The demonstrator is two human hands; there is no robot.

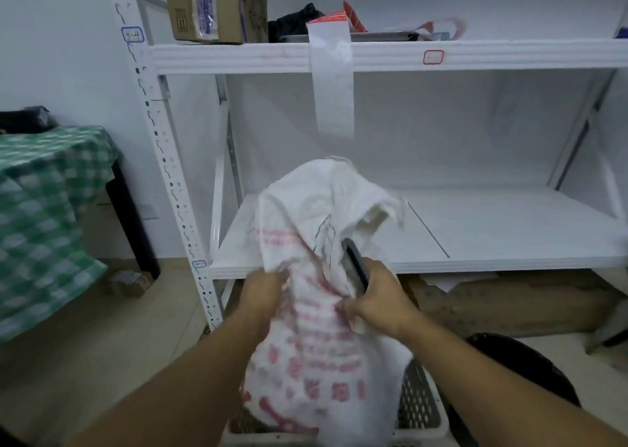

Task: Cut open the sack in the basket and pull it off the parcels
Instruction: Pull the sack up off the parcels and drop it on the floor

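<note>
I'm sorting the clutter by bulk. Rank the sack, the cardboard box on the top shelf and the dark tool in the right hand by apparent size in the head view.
1. sack, though nearest the camera
2. box
3. tool

No text can be read. The white sack (319, 338) carries rows of red printed characters, too blurred to make out. Small stickers on the shelf rack (373, 56), blue-edged and red-edged, hold faint marks, and the cardboard box (207, 5) bears an illegible label.
</note>
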